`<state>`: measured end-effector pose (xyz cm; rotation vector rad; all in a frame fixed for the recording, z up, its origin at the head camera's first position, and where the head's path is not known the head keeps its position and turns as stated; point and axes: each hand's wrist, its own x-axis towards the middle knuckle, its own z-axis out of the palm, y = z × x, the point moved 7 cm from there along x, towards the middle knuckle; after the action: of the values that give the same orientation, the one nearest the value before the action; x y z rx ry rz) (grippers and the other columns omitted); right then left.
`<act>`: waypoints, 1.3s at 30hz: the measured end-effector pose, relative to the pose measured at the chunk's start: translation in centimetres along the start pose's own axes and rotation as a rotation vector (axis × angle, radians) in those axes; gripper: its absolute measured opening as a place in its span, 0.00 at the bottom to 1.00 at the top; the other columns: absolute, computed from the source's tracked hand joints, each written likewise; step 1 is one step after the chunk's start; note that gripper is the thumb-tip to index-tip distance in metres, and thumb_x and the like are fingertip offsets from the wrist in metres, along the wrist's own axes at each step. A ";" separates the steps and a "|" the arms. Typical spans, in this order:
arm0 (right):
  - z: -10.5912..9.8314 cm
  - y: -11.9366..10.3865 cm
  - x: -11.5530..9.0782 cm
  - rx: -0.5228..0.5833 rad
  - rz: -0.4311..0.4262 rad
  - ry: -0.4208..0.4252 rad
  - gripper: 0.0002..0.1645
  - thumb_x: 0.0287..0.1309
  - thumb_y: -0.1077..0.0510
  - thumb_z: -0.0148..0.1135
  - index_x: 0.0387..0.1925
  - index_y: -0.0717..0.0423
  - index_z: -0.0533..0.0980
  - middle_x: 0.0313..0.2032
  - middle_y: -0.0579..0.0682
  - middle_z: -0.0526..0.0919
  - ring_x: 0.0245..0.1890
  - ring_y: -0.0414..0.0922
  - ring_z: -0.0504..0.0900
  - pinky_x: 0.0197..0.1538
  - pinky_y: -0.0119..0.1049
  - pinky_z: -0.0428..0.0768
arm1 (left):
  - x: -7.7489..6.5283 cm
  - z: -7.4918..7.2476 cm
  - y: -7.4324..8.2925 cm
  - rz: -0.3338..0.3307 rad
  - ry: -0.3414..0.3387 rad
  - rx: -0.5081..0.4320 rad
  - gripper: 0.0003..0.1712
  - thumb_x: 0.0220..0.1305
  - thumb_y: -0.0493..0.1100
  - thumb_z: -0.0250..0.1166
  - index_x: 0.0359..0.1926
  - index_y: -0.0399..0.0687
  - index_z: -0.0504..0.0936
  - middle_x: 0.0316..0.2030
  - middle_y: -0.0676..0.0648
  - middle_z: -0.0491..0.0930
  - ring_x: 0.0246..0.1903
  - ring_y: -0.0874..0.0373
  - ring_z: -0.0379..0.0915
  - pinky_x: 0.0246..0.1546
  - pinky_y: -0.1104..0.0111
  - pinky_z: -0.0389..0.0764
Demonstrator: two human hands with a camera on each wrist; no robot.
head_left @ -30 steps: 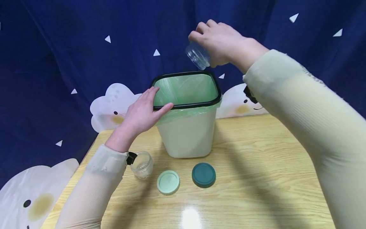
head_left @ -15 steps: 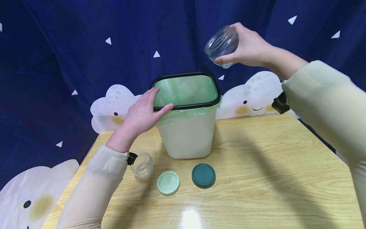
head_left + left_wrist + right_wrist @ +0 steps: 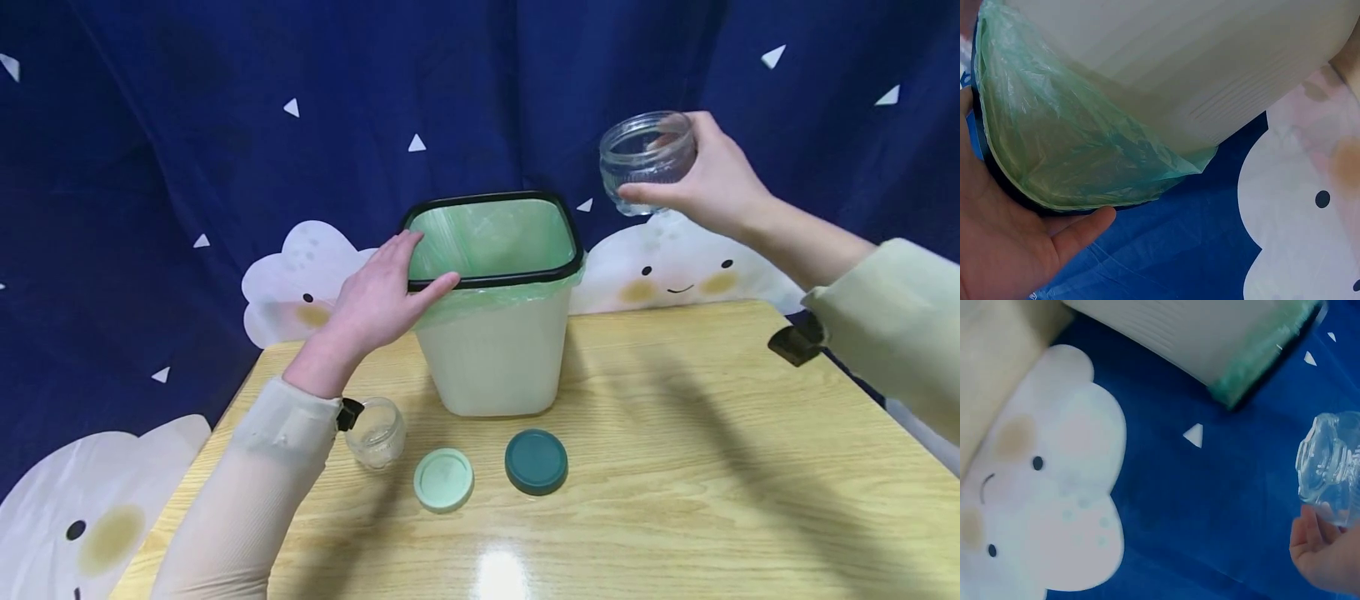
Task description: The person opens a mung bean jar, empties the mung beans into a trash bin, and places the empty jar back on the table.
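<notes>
My right hand (image 3: 720, 187) grips a clear glass jar (image 3: 637, 173) in the air, right of the bin and higher than its rim. The jar stands nearly upright with its mouth up; no contents can be made out. In the right wrist view, the jar's base (image 3: 1317, 464) and part of my hand show at the right edge. A white bin (image 3: 498, 358) with a black rim (image 3: 517, 277) holds a green plastic bag (image 3: 1085, 150). My left hand (image 3: 375, 304) rests on the rim's left front corner, thumb stretched along the front edge, fingers extended.
On the wooden table (image 3: 675, 508), left of the bin, is a second clear glass jar (image 3: 377, 435), partly behind my left wrist. A light green lid (image 3: 444, 480) and a dark teal lid (image 3: 536, 461) lie in front. A blue curtain (image 3: 465, 83) hangs behind.
My right hand has moved right and away from above the bin, turning the jar from tipped mouth-down to nearly upright. The left hand has stayed on the rim.
</notes>
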<state>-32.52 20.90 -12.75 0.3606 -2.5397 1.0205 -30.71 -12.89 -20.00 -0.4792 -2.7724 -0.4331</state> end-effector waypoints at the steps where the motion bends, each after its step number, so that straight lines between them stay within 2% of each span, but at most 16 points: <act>1: 0.1 0.4 -0.4 -0.007 0.000 0.010 0.54 0.51 0.45 0.72 0.70 0.61 0.53 0.62 0.60 0.68 0.56 0.55 0.69 0.49 0.37 0.69 | 0.0 0.0 0.0 -0.001 0.001 0.002 0.53 0.62 0.76 0.47 0.75 0.45 0.53 0.72 0.42 0.54 0.72 0.49 0.46 0.64 0.47 0.59; 4: 0.8 1.9 -1.7 -0.010 0.007 0.025 0.54 0.49 0.45 0.74 0.68 0.62 0.55 0.59 0.59 0.71 0.54 0.54 0.69 0.48 0.37 0.66 | 0.0 -0.2 -0.1 -0.002 0.005 0.004 0.53 0.62 0.76 0.48 0.75 0.45 0.53 0.73 0.42 0.55 0.72 0.50 0.46 0.64 0.47 0.59; 7: 2.1 3.6 -3.3 0.018 0.015 0.014 0.54 0.45 0.49 0.77 0.66 0.63 0.57 0.57 0.60 0.72 0.55 0.55 0.70 0.51 0.38 0.65 | -0.1 -0.2 -0.3 -0.005 0.006 0.006 0.53 0.62 0.76 0.48 0.75 0.45 0.53 0.73 0.42 0.55 0.72 0.50 0.45 0.65 0.48 0.59; 11: 4.5 6.0 -5.4 0.051 0.042 -0.066 0.56 0.43 0.55 0.79 0.67 0.67 0.54 0.57 0.64 0.71 0.58 0.59 0.71 0.55 0.41 0.67 | -0.3 -0.3 -0.4 -0.009 0.006 0.002 0.52 0.62 0.76 0.48 0.74 0.45 0.53 0.72 0.43 0.55 0.72 0.50 0.46 0.65 0.48 0.59; 15: 7.0 8.7 -7.6 0.052 0.096 -0.168 0.60 0.43 0.56 0.78 0.67 0.71 0.50 0.58 0.71 0.69 0.58 0.66 0.70 0.58 0.56 0.67 | -0.4 -0.5 -0.5 -0.012 0.011 0.002 0.52 0.62 0.76 0.48 0.74 0.46 0.54 0.72 0.43 0.55 0.72 0.50 0.46 0.64 0.47 0.59; 18: 8.5 10.6 -9.1 0.071 0.108 -0.224 0.59 0.42 0.57 0.79 0.66 0.72 0.51 0.58 0.74 0.67 0.58 0.68 0.69 0.57 0.59 0.69 | -0.4 -0.5 -0.4 -0.013 0.011 0.003 0.53 0.62 0.77 0.47 0.74 0.46 0.53 0.72 0.43 0.55 0.72 0.50 0.46 0.64 0.47 0.59; 22: 9.9 12.7 -11.0 0.086 0.115 -0.268 0.57 0.42 0.57 0.80 0.64 0.72 0.52 0.59 0.73 0.67 0.58 0.70 0.70 0.53 0.58 0.74 | -0.4 -0.4 -0.3 -0.011 0.009 0.004 0.53 0.62 0.77 0.47 0.74 0.45 0.53 0.72 0.43 0.55 0.72 0.50 0.46 0.64 0.47 0.59; 30: 11.8 16.5 -14.0 0.068 0.184 -0.353 0.60 0.44 0.50 0.79 0.65 0.74 0.50 0.60 0.71 0.66 0.57 0.70 0.70 0.49 0.54 0.78 | -0.2 -0.3 0.2 0.003 0.003 -0.002 0.53 0.62 0.76 0.48 0.74 0.45 0.54 0.72 0.42 0.55 0.72 0.49 0.46 0.65 0.48 0.58; 34: 12.7 18.0 -15.1 0.106 0.215 -0.381 0.61 0.43 0.52 0.79 0.64 0.76 0.49 0.60 0.74 0.64 0.56 0.71 0.70 0.47 0.49 0.80 | -0.2 -0.1 0.3 0.002 -0.002 -0.004 0.52 0.62 0.76 0.48 0.74 0.45 0.53 0.72 0.42 0.54 0.72 0.49 0.46 0.65 0.48 0.58; 39: 13.6 19.0 -16.2 0.104 0.225 -0.407 0.61 0.42 0.54 0.80 0.62 0.78 0.48 0.58 0.80 0.63 0.55 0.72 0.71 0.46 0.50 0.80 | -0.1 0.1 0.2 0.006 0.002 -0.007 0.53 0.62 0.76 0.48 0.74 0.44 0.54 0.72 0.41 0.55 0.72 0.49 0.47 0.65 0.49 0.59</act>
<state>-28.39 26.18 -40.40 0.3460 -2.9496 1.2759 -30.57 -12.72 -20.13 -0.4888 -2.7673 -0.4417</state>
